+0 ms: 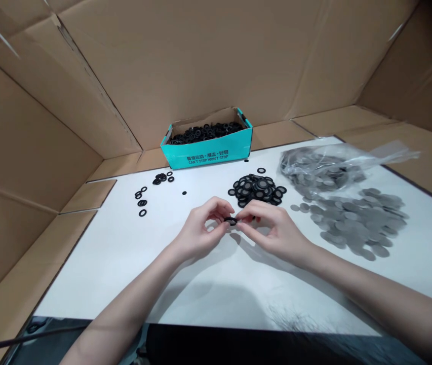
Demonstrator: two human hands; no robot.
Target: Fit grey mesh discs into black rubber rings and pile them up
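Note:
Between both hands, a little above the white table, is a black ring (231,221) with a pale centre. My left hand (206,223) pinches its left edge with thumb and fingertips. From the other side, my right hand (271,228) grips the right edge in the same way. Just behind the hands lies a heap of black rings with grey discs in them (256,188). To the right, loose grey discs (360,220) are spread in a pile.
A turquoise box (208,152) full of black rings stands at the back. A clear plastic bag (322,167) of grey discs lies at the back right. Several loose black rings (142,213) are on the left of the white tabletop (105,263). Cardboard walls (200,61) surround the table.

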